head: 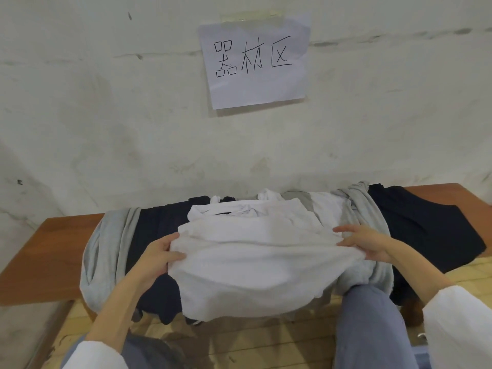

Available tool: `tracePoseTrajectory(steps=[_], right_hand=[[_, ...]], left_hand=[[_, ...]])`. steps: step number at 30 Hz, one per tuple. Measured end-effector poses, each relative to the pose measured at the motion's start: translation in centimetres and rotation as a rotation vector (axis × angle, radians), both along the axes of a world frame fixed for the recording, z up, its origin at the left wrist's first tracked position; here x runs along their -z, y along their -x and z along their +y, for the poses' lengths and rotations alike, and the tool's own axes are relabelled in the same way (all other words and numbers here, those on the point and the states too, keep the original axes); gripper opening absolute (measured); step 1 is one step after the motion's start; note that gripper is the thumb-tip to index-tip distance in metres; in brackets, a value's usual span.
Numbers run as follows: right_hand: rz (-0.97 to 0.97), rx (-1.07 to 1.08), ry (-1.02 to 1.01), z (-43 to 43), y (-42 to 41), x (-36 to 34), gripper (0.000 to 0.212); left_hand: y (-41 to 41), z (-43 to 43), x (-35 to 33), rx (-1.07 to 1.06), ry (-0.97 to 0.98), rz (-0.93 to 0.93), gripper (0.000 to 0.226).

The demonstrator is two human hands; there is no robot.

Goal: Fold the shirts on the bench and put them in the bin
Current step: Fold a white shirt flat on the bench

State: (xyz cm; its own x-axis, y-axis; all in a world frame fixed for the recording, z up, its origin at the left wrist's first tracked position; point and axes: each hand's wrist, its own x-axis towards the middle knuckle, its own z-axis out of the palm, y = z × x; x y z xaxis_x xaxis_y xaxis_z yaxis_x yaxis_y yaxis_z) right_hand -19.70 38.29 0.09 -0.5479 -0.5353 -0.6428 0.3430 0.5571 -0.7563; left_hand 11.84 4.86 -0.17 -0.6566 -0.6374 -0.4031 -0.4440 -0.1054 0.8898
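A white shirt (255,262) lies on top of a pile of clothes on the wooden bench (53,251), its lower part hanging over the front edge. My left hand (157,258) grips the shirt's left side with thumb on top. My right hand (368,242) pinches its right side. Under it lie a navy shirt (426,230) spread to the right, a light grey shirt (106,251) at the left, and more grey and white cloth (354,206) at the back. No bin is in view.
The bench stands against a white wall with a paper sign (255,62) taped to it. My knees (370,328) in blue trousers are below the bench edge, over a pale wooden floor (253,342).
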Motion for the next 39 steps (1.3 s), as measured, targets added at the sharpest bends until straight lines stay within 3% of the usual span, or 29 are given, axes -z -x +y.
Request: tracePoseTrajectory(steps=[2,4,5,7,9,10,13,17,19,22,24,25,27,28,30,31,33,36,39], right_hand=[[-0.056,-0.105,0.000,0.0,-0.4,-1.3,0.035],[-0.147,-0.124,0.134,-0.1,0.1,-2.8,0.028],[-0.181,-0.065,0.252,-0.2,0.6,-3.3,0.032],[-0.320,0.177,0.598,-0.9,1.8,-3.8,0.049],[-0.435,0.384,0.793,-2.2,2.4,-2.8,0.063],[-0.431,0.403,0.762,-3.0,2.1,-2.1,0.062],[-0.247,0.332,0.404,-4.6,0.4,0.8,0.013],[-0.239,0.288,0.340,-4.9,-1.3,3.7,0.047],[-0.109,0.255,0.311,-5.1,-1.7,3.8,0.062],[0.378,0.020,0.158,-6.1,-2.1,3.3,0.089],[0.606,-0.148,0.061,-7.3,-1.9,3.1,0.086],[0.713,-0.211,-0.020,-8.0,-1.7,3.3,0.073],[0.883,-0.250,-0.169,-9.2,-1.3,3.1,0.033],[0.925,-0.233,-0.202,-9.8,-0.8,2.9,0.017],[0.904,-0.150,-0.175,-11.0,0.8,1.9,0.006],[0.815,-0.046,-0.104,-11.6,1.8,1.2,0.006],[0.456,0.280,0.161,-13.0,4.5,-1.2,0.007],[-0.027,0.653,0.578,-15.5,9.2,-5.8,0.021],[-0.071,0.797,0.766,-17.3,12.9,-10.5,0.022]], left_hand=[[-0.3,0.2,-0.7,0.169,0.063,-0.110,0.062],[-0.4,0.2,-2.3,0.235,-0.079,0.009,0.055],[-0.4,0.2,-3.2,0.199,-0.174,0.155,0.052],[0.6,-1.4,-3.6,-0.074,-0.315,0.425,0.039],[2.3,-3.3,-2.5,-0.296,-0.396,0.472,0.027],[3.0,-3.5,-1.6,-0.312,-0.393,0.406,0.027],[3.8,-1.7,1.2,-0.284,-0.357,0.214,0.021],[3.4,0.3,2.6,-0.244,-0.331,0.172,0.018],[3.5,0.6,3.5,-0.169,-0.050,0.050,0.026],[4.4,1.4,4.2,0.064,0.666,-0.183,0.057],[5.7,2.0,4.0,0.173,0.920,-0.271,0.073],[6.5,2.3,3.9,0.238,0.992,-0.316,0.079],[8.2,2.3,4.0,0.360,0.941,-0.355,0.080],[9.1,1.9,3.8,0.398,0.861,-0.373,0.071],[10.8,0.1,1.8,0.449,0.659,-0.398,0.031],[11.5,-1.2,0.3,0.451,0.517,-0.367,0.016],[13.3,-3.8,-3.5,0.403,0.257,-0.214,0.003],[17.1,-8.3,-8.4,0.236,0.018,0.079,0.012],[21.3,-11.1,-11.9,0.117,-0.083,0.241,0.022]])
